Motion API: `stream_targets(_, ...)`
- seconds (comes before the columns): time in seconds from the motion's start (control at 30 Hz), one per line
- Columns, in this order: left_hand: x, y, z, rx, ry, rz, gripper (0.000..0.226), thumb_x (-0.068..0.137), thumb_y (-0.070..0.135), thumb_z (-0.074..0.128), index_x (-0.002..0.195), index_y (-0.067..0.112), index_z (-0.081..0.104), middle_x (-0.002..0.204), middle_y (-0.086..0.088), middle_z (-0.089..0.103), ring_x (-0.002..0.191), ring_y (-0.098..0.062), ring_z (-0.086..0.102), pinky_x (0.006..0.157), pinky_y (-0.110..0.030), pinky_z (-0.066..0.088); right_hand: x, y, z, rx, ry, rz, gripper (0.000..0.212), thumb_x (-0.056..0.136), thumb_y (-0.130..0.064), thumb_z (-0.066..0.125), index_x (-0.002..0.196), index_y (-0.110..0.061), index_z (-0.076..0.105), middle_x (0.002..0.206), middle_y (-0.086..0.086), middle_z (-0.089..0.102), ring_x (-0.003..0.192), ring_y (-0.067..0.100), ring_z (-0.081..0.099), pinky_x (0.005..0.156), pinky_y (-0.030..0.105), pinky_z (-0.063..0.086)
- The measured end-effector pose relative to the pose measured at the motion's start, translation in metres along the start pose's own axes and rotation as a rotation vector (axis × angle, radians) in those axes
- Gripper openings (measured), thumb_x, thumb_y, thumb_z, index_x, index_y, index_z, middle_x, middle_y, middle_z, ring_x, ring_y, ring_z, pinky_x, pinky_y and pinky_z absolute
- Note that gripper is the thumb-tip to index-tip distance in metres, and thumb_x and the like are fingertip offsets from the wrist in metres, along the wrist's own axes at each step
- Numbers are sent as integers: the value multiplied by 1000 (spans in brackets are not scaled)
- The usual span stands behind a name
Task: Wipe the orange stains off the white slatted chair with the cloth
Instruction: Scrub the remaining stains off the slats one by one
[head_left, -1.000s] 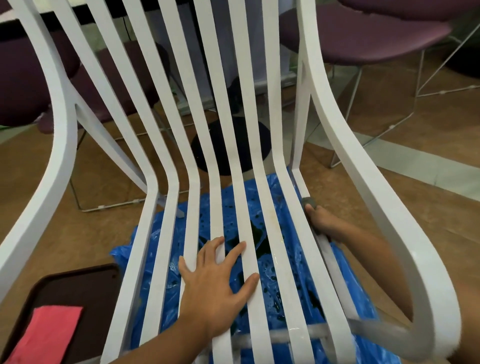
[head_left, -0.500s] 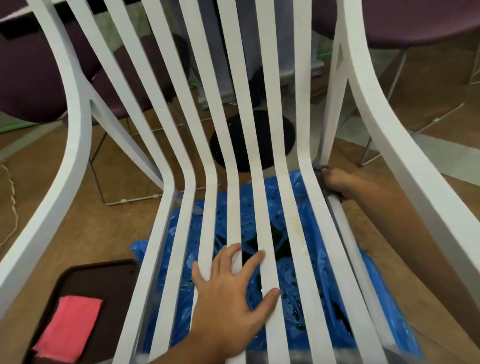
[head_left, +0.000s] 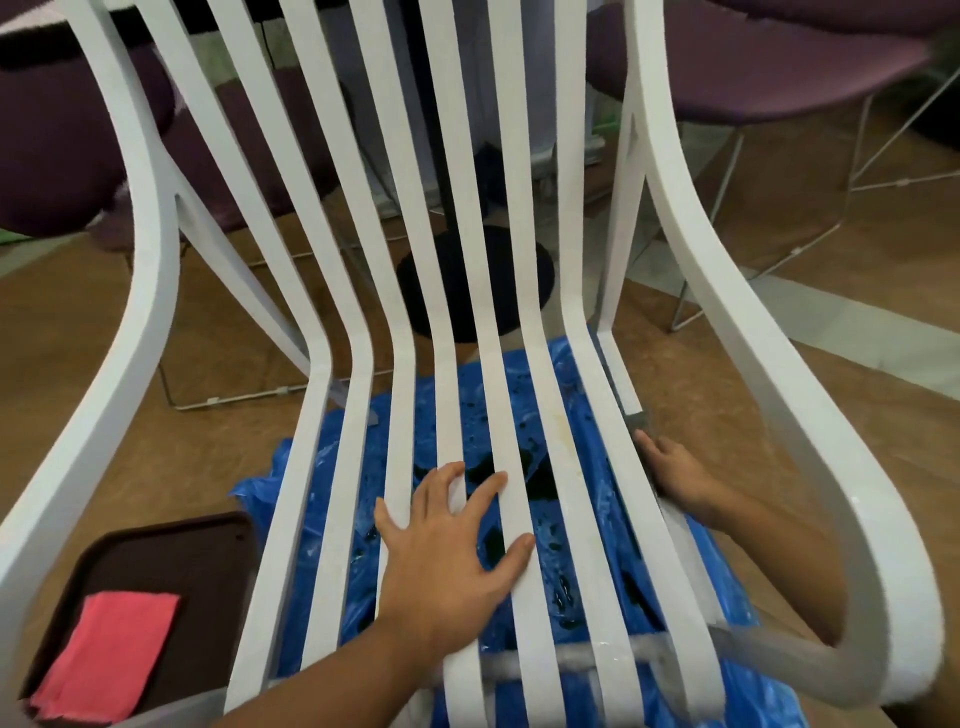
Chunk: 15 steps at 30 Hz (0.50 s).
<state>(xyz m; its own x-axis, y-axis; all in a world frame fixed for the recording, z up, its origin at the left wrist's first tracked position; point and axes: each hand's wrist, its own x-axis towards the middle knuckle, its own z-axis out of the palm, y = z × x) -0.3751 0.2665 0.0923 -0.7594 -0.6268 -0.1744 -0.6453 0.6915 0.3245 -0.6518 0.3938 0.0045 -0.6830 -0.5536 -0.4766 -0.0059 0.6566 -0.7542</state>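
Observation:
The white slatted chair (head_left: 457, 291) fills the view. A faint orange stain (head_left: 563, 434) runs along a seat slat right of centre. My left hand (head_left: 447, 556) lies flat on the middle seat slats with its fingers spread. My right hand (head_left: 675, 470) reaches under the right armrest and holds a small grey cloth (head_left: 638, 419) against the outermost right seat slat. Only the cloth's tip shows past the fingertips.
Wet blue plastic sheeting (head_left: 524, 410) covers the floor under the seat. At the lower left, a dark brown tray (head_left: 171, 551) holds a folded pink cloth (head_left: 111, 657). Purple chairs (head_left: 769, 67) and a black round table base (head_left: 472, 283) stand behind.
My right hand slid with the cloth up the outer right slat toward the backrest, then back toward me. My left hand stayed flat on the slats. The view shifted.

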Motion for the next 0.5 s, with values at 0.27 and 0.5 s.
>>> stream_targets(0.27, -1, 0, 1, 2, 21, 10, 69, 87, 83, 28, 149, 56, 19, 158, 14, 12, 151, -10, 10, 117, -69, -3, -83, 96, -4, 440, -311, 182, 35, 100, -34, 58, 129, -16, 56, 124, 8, 66, 115, 26, 65, 95, 39, 55)
stream_targets(0.5, 0, -1, 5, 18, 23, 25, 69, 87, 83, 25, 150, 55, 17, 158, 13, 12, 151, -11, 10, 117, -70, -3, -86, 62, -8, 224, -254, 132, 15, 104, -33, 51, 104, -21, 61, 107, 3, 73, 87, 11, 66, 77, 18, 54)
